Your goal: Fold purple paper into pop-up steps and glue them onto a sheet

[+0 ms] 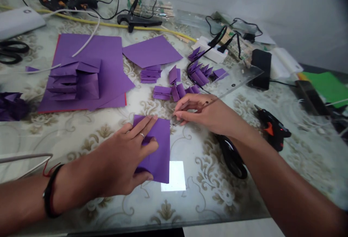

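Observation:
My left hand [127,153] lies on a folded piece of purple paper [161,157], its fingers spread and pressing it to the table. A ring and a dark wristband are on that arm. To the right, just past the paper's upper corner, my right hand [195,111] is closed in a pinch. A clear plastic ruler [233,82] slants up to the right from it, appearing to be held in its fingers; its lower end is hard to make out. Beyond the hands lie several small folded purple paper pieces [162,92].
Purple sheets [108,48] with a folded paper shape [88,84] lie at left. Scissors [231,157] sit under my right forearm, near a black glue gun [273,126]. A power strip [210,48], phone [260,68], black clamp [138,20] and cables spread across the back.

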{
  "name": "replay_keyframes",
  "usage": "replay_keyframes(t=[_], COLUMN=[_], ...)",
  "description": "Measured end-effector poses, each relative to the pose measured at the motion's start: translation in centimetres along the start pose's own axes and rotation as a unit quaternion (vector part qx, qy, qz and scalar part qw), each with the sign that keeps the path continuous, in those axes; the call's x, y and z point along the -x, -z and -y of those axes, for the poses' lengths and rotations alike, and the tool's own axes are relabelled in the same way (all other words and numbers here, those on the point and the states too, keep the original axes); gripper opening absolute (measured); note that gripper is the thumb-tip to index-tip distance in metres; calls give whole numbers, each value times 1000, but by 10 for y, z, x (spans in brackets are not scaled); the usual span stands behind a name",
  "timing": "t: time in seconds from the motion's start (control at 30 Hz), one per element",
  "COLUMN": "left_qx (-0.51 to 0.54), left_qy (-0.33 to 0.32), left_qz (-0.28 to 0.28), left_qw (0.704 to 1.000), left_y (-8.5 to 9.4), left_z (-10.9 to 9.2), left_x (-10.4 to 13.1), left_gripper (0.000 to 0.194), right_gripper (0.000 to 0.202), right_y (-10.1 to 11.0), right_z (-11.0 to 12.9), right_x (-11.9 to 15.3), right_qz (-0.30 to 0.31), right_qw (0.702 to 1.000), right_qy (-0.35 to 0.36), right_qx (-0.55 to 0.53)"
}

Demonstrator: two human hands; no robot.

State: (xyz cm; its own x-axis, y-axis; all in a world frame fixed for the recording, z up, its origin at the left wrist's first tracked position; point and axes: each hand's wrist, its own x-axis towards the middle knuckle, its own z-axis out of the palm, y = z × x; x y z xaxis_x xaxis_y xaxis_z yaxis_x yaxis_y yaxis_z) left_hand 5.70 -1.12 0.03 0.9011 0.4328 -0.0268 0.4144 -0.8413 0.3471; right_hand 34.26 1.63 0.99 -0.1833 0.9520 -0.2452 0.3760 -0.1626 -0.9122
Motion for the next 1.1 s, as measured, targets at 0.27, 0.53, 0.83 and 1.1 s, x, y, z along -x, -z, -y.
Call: replay_keyframes(t=[0.27, 0.53, 0.83, 1.1], left_qx=[3, 10, 5, -8], left_qy=[-2, -3, -6, -9], left_qz=[-11, -14, -20, -22], left_qw=[1000, 1000, 1000, 1000], left_y=[-1, -2, -2, 1], left_z=[1, 0, 0, -1], left_x=[0, 3, 2, 1], left_gripper=[55, 54, 52, 53], right_gripper=[7, 25, 28, 33], right_y=[-6, -45, -54, -64], right_z=[12, -5, -16, -13], right_x=[36, 72, 100, 124], right_qz=[-118, -71, -58, -34], right_qw=[965, 899, 874, 868], right_qy=[102, 305, 336, 332], right_qx=[210, 305, 346, 367])
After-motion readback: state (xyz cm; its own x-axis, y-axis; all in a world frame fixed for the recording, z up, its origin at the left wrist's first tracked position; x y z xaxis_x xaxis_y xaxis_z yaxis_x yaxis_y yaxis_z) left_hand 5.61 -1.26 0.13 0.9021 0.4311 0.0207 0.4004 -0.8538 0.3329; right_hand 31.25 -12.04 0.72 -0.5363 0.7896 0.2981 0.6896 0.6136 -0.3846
